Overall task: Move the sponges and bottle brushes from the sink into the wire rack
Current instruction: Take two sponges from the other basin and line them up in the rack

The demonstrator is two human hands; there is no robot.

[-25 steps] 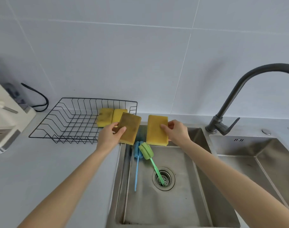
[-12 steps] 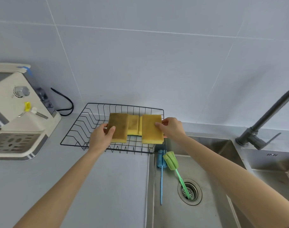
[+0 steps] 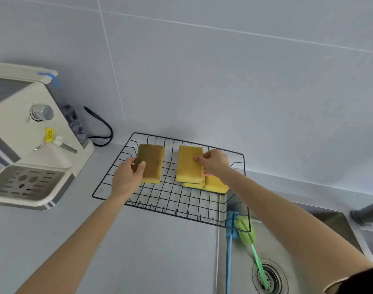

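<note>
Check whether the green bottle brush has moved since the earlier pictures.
No. The green bottle brush lies beside the blue bottle brush, handle tip at the round sink drain, as before; only the camera shifted.

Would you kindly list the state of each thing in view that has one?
left hand: grip shut on brown-topped sponge, over wire rack
right hand: grip shut on yellow sponge
two sponges: lying in rack
blue brush: in sink
green brush: in sink

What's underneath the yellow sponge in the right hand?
Two more yellow sponges lie in the wire rack beneath the held sponge. Only their near edges show; the rest is covered.
</note>
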